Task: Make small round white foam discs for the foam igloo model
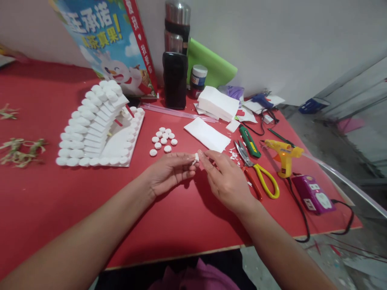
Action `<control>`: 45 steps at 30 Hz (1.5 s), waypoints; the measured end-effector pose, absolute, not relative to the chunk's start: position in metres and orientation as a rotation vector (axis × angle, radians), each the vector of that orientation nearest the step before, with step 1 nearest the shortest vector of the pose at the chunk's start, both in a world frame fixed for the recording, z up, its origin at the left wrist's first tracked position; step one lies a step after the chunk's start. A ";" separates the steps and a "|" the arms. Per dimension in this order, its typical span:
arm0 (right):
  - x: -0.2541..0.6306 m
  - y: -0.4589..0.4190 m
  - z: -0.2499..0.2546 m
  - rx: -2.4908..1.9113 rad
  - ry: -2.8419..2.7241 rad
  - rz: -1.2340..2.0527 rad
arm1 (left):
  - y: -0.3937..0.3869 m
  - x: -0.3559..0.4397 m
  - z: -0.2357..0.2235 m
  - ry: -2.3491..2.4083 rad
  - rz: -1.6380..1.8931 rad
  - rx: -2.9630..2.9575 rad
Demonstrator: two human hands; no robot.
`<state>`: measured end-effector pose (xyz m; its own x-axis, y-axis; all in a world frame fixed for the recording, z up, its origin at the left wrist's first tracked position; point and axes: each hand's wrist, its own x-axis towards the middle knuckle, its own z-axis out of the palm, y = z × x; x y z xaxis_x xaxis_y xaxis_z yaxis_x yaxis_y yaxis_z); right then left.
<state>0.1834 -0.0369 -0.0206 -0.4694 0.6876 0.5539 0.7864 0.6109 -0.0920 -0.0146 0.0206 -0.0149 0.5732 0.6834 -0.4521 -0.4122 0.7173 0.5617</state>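
Observation:
Over the front middle of the table, my left hand (169, 171) pinches a small white piece (196, 157), perhaps foam, between thumb and fingers. The fingertips of my right hand (226, 181) close on the same piece from the other side, hiding part of it. Just beyond my left hand lie several round white discs (163, 141). Farther left stands a white stepped model (116, 149), edged with rows of such discs. A flat white sheet (208, 134) lies behind my right hand, with white scraps (233, 154) near it.
Right of my hands lie yellow-and-red-handled scissors (266, 181), a green cutter (249, 141), a yellow glue gun (284, 155) with a clear stick, and a purple power box (314, 193) with cords. A black phone (175, 80), jar (198, 76) and printed bag (111, 44) stand behind.

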 end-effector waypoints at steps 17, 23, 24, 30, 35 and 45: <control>0.184 -0.037 -0.024 -1.155 -2.291 -0.213 | 0.019 -0.014 -0.017 0.775 0.689 0.498; 0.185 -0.038 -0.025 -1.157 -2.293 -0.245 | 0.019 -0.014 -0.015 0.790 0.681 0.489; 0.184 -0.038 -0.025 -1.160 -2.294 -0.253 | 0.019 -0.013 -0.014 0.795 0.682 0.480; 0.177 -0.039 -0.020 -1.129 -2.181 0.052 | 0.019 -0.010 -0.006 0.720 0.699 0.316; 0.177 -0.040 -0.012 -1.052 -2.095 0.239 | 0.021 -0.009 -0.002 0.696 0.712 0.205; 0.182 -0.033 -0.016 -0.992 -1.987 0.549 | 0.018 -0.014 0.006 0.531 0.649 0.133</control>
